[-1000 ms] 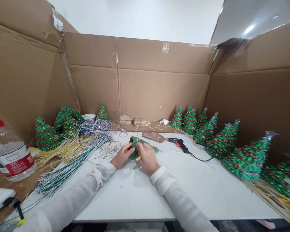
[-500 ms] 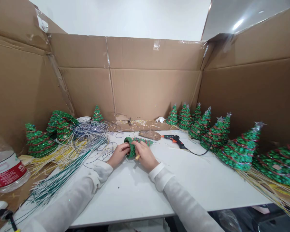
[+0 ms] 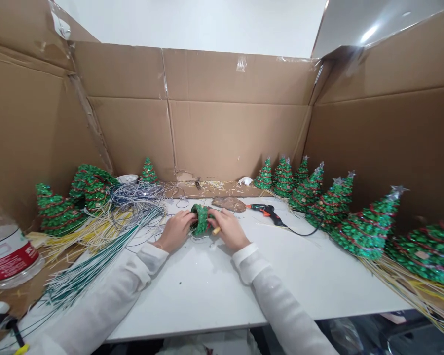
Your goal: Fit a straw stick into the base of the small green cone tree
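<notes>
A small green artificial Christmas tree point(image 3: 200, 220) lies on its side in the middle of the white table, its round hollow base turned toward the left. My left hand point(image 3: 175, 230) is closed at the base, with its fingertips on the rim. From the other side my right hand point(image 3: 230, 230) grips the tree's body and hides most of its upper part. A short tan stick-like piece point(image 3: 216, 230) pokes out below the right fingers; what it belongs to is hidden. A thin pale wire or strand shows under the tree.
Behind the hands lie a brown glue-stained slab point(image 3: 229, 204) and a black-and-orange hot glue gun point(image 3: 268, 213) with its cable. Bundled wires point(image 3: 107, 256) cover the left side. Several decorated trees point(image 3: 370, 227) line the right. A large plastic bottle point(image 3: 9, 254) stands at left.
Both hands have drawn slightly apart, the left one moving left and the right one right. The tree's base faces a little more sideways. The camera view has shifted slightly.
</notes>
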A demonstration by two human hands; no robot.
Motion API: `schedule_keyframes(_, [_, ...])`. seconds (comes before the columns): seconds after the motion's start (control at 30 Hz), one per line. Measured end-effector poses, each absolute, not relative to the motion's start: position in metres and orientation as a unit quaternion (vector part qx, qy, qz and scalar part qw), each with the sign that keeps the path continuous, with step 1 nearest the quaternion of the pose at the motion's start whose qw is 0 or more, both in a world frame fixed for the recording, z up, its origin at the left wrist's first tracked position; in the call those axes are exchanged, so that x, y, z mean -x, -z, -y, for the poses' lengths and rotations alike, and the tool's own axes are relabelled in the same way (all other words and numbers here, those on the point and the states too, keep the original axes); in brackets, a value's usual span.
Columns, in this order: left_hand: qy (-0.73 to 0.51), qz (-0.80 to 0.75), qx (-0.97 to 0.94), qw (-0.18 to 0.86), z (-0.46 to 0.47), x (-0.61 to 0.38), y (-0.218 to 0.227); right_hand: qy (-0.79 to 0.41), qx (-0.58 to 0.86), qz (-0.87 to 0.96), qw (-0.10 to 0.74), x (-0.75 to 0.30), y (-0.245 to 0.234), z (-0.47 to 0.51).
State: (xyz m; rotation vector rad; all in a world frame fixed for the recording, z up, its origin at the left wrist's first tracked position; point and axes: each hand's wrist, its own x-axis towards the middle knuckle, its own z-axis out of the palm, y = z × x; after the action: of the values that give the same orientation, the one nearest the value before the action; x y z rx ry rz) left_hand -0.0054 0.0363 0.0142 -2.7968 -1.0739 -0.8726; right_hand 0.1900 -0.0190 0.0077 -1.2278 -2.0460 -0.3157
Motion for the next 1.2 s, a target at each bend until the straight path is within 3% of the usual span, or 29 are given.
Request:
schedule_keyframes(0.2, [0.256, 0.357, 0.898, 0.020, -0.051, 0.025, -0.021, 0.136, 0.509, 0.745, 0.408, -0.214, -0.011, 0.016])
schedule_keyframes(0.57, [0.314, 0.291, 0.902, -0.058, -0.025, -0.001, -0.014, 0.205, 0.484, 0.775, 0.351, -0.190, -0.010, 0.025])
schedule_keyframes(0.8, [0.301, 0.302, 0.898, -0.110, -0.016, -0.012, -0.005, 0.172, 0.473, 0.771, 0.390, -0.197, -0.014, 0.026])
schedule_keyframes(1.03, [0.295, 0.280, 0.908, -0.102, -0.019, -0.010, 0.002, 0.156, 0.481, 0.760, 0.409, -0.202, -0.012, 0.022])
schedule_keyframes(1.2, [0.291, 0.312, 0.904, -0.041, -0.019, -0.008, 0.006, 0.166, 0.501, 0.734, 0.426, -0.218, -0.014, 0.021])
